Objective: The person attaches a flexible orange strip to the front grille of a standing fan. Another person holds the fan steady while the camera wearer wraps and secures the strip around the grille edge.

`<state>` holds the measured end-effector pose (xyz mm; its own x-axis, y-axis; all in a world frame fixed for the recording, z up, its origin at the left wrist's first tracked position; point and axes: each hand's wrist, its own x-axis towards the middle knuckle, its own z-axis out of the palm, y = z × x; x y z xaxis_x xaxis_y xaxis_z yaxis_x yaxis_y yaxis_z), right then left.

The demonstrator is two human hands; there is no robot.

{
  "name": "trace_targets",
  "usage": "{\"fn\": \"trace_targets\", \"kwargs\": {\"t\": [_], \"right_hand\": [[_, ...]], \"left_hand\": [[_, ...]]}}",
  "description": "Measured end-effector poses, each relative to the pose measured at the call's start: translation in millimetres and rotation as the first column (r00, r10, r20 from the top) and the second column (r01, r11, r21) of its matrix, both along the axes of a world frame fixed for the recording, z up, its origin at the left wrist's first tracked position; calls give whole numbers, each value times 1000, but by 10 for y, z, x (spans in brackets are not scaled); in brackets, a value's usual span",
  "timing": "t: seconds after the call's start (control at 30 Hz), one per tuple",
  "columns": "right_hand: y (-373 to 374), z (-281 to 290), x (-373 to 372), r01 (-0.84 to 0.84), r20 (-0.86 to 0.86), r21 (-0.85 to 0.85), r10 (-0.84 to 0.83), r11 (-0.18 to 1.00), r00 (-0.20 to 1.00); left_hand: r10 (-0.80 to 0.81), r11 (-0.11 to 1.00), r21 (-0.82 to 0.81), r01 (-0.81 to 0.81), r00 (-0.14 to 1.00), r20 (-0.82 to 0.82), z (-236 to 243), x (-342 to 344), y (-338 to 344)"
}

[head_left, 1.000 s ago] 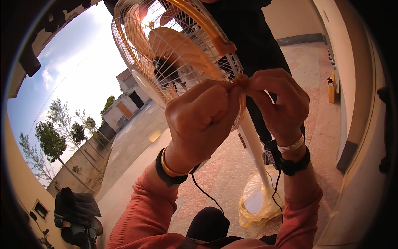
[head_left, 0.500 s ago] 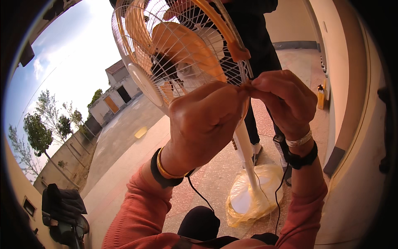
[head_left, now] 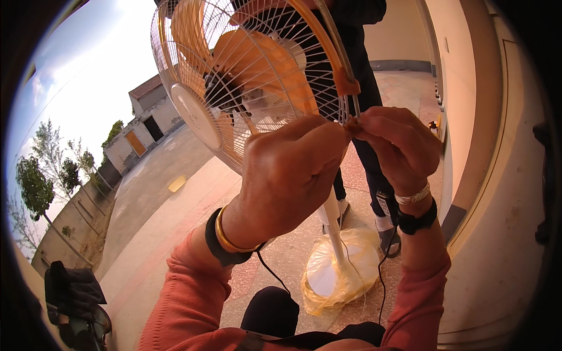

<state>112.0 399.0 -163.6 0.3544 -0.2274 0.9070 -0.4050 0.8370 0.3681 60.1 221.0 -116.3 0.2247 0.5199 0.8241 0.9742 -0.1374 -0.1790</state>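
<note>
A standing fan with a round wire grille [head_left: 275,64] and orange blades [head_left: 257,61] leans close in front of me. My left hand [head_left: 293,175] is closed at the grille's right-hand rim, its thumb and fingers pinched together. From the other side my right hand [head_left: 398,143] pinches the same spot, and the fingertips of both hands meet there. Just above them an orange clip [head_left: 345,82] sits on the rim. Whatever small part lies between my fingertips is hidden. Below, the white pole [head_left: 335,237] runs down to a base wrapped in a yellowish plastic bag [head_left: 360,257].
Behind the fan stands another person in dark trousers [head_left: 366,64], a hand near the grille's top. Thin cords [head_left: 381,292] hang to the speckled floor. A wall [head_left: 474,99] rises at right, and a black-covered seat [head_left: 73,292] is at lower left.
The view has shifted slightly, so the scene sits a little further left. Both hands keep pinching the same place on the rim.
</note>
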Motion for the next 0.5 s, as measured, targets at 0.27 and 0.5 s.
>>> {"fn": "trace_targets", "kwargs": {"t": [0.27,0.5], "right_hand": [[-100,-56,-23,1,-12,-102,-3,995,1000],[-132,-64,-12,-26,42,-145,32,989,999]], "left_hand": [[13,999,48,-11,999,-52,-31,-10,21],[-45,991,123,51,998,-48,-87,13,79]]}}
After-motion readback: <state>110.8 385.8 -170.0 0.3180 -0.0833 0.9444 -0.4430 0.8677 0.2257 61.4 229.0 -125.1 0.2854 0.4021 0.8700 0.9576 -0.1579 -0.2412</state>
